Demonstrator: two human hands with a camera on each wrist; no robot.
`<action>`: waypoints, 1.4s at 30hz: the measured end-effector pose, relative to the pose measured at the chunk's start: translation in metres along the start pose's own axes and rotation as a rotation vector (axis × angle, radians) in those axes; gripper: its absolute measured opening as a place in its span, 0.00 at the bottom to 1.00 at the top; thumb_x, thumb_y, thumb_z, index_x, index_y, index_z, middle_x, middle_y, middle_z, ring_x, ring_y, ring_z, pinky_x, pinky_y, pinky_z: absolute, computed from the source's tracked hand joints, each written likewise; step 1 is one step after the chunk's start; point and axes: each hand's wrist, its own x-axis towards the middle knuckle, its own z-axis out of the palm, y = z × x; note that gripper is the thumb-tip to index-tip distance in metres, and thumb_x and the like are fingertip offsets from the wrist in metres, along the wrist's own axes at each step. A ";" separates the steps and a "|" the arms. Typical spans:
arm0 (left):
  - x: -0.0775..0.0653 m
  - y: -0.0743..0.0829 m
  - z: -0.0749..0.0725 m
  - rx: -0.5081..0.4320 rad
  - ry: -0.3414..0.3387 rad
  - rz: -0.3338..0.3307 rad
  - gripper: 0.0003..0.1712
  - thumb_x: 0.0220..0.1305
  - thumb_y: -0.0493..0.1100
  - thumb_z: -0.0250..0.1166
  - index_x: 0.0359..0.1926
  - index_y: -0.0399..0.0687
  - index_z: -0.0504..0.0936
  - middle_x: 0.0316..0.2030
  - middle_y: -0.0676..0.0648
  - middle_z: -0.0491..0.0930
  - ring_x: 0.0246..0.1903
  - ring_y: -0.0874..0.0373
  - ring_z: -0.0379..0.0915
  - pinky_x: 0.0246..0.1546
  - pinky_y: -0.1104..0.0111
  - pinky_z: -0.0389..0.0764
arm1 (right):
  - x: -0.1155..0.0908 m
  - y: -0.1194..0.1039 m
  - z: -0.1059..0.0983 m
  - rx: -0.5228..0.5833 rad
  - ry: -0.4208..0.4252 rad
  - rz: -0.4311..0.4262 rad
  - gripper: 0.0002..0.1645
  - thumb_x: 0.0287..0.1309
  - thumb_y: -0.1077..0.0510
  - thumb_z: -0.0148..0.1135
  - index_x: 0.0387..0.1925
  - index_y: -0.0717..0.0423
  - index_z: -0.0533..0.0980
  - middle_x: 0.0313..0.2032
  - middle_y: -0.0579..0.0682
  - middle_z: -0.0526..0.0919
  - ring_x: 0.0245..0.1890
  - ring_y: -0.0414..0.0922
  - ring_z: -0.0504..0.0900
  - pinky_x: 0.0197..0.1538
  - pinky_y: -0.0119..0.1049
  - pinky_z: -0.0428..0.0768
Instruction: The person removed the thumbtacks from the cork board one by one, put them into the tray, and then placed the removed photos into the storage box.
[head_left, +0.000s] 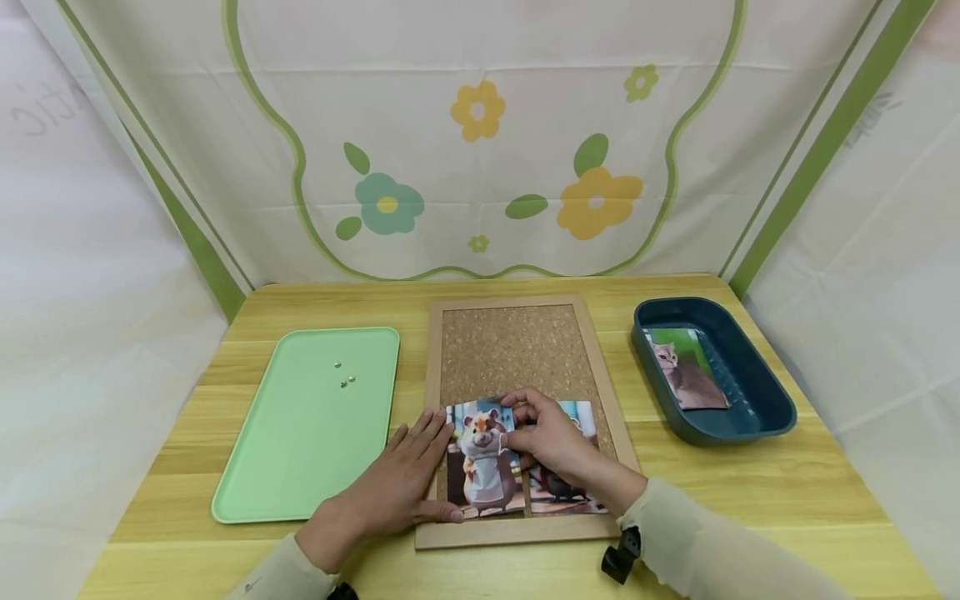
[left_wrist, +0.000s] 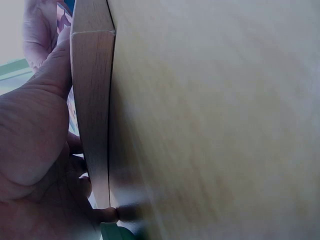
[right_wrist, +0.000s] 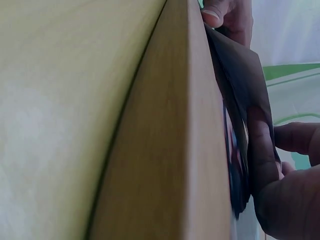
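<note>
A photo of a hamster in a white apron lies on the lower left of a wood-framed cork board. My left hand rests with extended fingers along its left edge and over the frame, the thumb at its lower corner. At the right edge, my right hand pinches the photo between thumb and fingers. The right wrist view shows that side of the photo raised off the board. A second photo lies beside it on the board, partly hidden under my right hand.
Left of the board lies a light green tray with several small metallic pieces. A dark blue bin on the right holds a cat photo. Printed fabric stands behind the wooden table.
</note>
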 end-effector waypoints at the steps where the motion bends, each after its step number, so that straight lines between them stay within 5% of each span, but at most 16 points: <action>1: 0.000 0.000 0.000 0.000 0.002 0.000 0.68 0.63 0.81 0.58 0.84 0.38 0.49 0.84 0.36 0.45 0.84 0.39 0.37 0.78 0.37 0.52 | 0.000 0.000 0.001 0.000 0.009 0.001 0.31 0.59 0.71 0.69 0.63 0.63 0.71 0.44 0.59 0.78 0.29 0.45 0.80 0.24 0.37 0.84; 16: -0.005 -0.004 -0.003 -0.014 0.003 -0.004 0.70 0.61 0.81 0.61 0.85 0.40 0.45 0.85 0.39 0.43 0.84 0.42 0.36 0.80 0.41 0.51 | -0.004 -0.004 -0.007 -0.027 0.053 0.011 0.29 0.59 0.68 0.72 0.62 0.61 0.74 0.45 0.57 0.75 0.24 0.43 0.76 0.23 0.36 0.78; 27: -0.005 -0.005 -0.002 -0.020 -0.006 0.002 0.69 0.61 0.80 0.62 0.84 0.39 0.48 0.84 0.37 0.44 0.84 0.41 0.36 0.79 0.40 0.52 | -0.008 -0.016 -0.045 0.009 0.039 0.015 0.31 0.63 0.68 0.70 0.65 0.61 0.70 0.46 0.56 0.76 0.28 0.44 0.78 0.25 0.35 0.81; 35: -0.004 0.001 0.000 -0.016 0.015 0.016 0.68 0.63 0.78 0.63 0.84 0.37 0.49 0.83 0.32 0.45 0.83 0.36 0.38 0.77 0.35 0.54 | -0.012 -0.027 -0.076 -0.085 0.016 -0.096 0.33 0.61 0.66 0.71 0.65 0.63 0.69 0.45 0.56 0.77 0.26 0.39 0.72 0.26 0.31 0.72; 42: -0.002 0.004 0.003 -0.025 0.004 -0.006 0.68 0.63 0.78 0.62 0.85 0.39 0.46 0.84 0.34 0.41 0.84 0.38 0.35 0.78 0.37 0.52 | -0.015 -0.037 -0.096 -0.076 0.004 -0.130 0.31 0.65 0.68 0.67 0.67 0.63 0.68 0.47 0.58 0.74 0.32 0.41 0.75 0.32 0.32 0.76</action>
